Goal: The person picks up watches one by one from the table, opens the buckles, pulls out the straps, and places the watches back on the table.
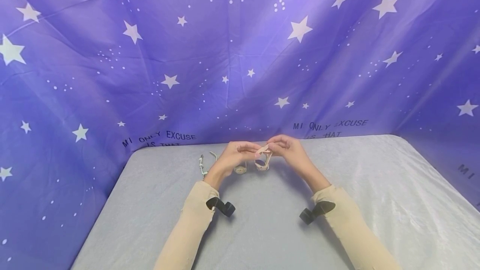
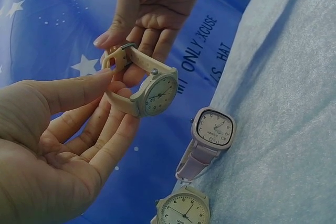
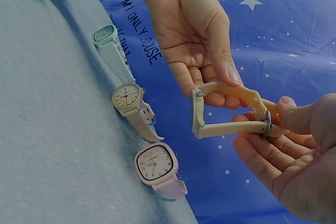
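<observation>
A wristwatch [image 2: 160, 96] with a round pale dial and a peach-beige strap is held up between both hands, its strap looped through the metal buckle [image 3: 268, 124]. My left hand [image 2: 73, 145] pinches the strap near the case between thumb and fingers. On the buckle side, my right hand [image 3: 294, 150] grips the strap end, thumb on top and fingers beneath. Close by on the table lie a pink square watch [image 3: 155, 163], a beige round watch [image 3: 126, 98] and a mint-green watch [image 3: 106, 35].
The three watches lie in a row on a grey cloth-covered table [image 1: 255, 228], near its back edge. A purple-blue star-patterned curtain [image 1: 232, 53] hangs behind the table and along its sides. Black wrist cameras [image 1: 221, 206] are strapped over both beige sleeves [image 1: 187, 228].
</observation>
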`<state>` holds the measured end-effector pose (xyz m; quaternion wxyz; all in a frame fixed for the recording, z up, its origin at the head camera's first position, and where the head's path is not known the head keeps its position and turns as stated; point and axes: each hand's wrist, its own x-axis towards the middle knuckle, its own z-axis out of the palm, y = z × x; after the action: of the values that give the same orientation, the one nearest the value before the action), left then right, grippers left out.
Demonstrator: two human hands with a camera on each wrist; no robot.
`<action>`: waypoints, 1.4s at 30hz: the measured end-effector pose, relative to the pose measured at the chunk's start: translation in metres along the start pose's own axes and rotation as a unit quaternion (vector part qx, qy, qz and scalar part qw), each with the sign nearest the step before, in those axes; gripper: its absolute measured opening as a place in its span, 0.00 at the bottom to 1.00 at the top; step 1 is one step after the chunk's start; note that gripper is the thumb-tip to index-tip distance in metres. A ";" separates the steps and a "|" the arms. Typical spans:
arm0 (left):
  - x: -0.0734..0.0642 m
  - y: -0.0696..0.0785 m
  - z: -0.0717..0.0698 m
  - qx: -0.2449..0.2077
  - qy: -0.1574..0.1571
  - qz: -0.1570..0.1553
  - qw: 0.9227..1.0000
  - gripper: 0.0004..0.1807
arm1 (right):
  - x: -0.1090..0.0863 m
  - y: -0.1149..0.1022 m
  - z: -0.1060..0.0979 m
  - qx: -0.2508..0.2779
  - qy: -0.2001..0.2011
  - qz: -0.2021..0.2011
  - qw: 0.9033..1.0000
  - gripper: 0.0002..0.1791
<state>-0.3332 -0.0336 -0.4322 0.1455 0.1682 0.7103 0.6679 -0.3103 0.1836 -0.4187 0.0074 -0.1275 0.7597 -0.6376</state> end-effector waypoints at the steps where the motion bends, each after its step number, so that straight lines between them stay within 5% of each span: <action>1: 0.000 0.000 0.000 -0.001 0.000 0.001 1.000 0.19 | 0.000 0.000 0.000 -0.001 0.000 0.000 1.000 0.17; 15: 0.000 0.000 -0.001 0.012 0.001 0.002 1.000 0.18 | 0.000 -0.002 -0.001 0.024 0.000 0.001 1.000 0.14; 35: -0.004 0.003 0.006 0.087 -0.022 -0.019 0.996 0.17 | -0.004 -0.006 0.009 0.035 -0.020 -0.028 0.999 0.13; 42: -0.005 0.005 0.010 0.085 0.000 -0.038 0.996 0.19 | -0.006 -0.006 0.020 0.012 -0.019 -0.061 0.998 0.11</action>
<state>-0.3240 -0.0263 -0.4276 0.1566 0.1528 0.7701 0.5992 -0.2998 0.1650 -0.4175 -0.0159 -0.1857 0.7428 -0.6431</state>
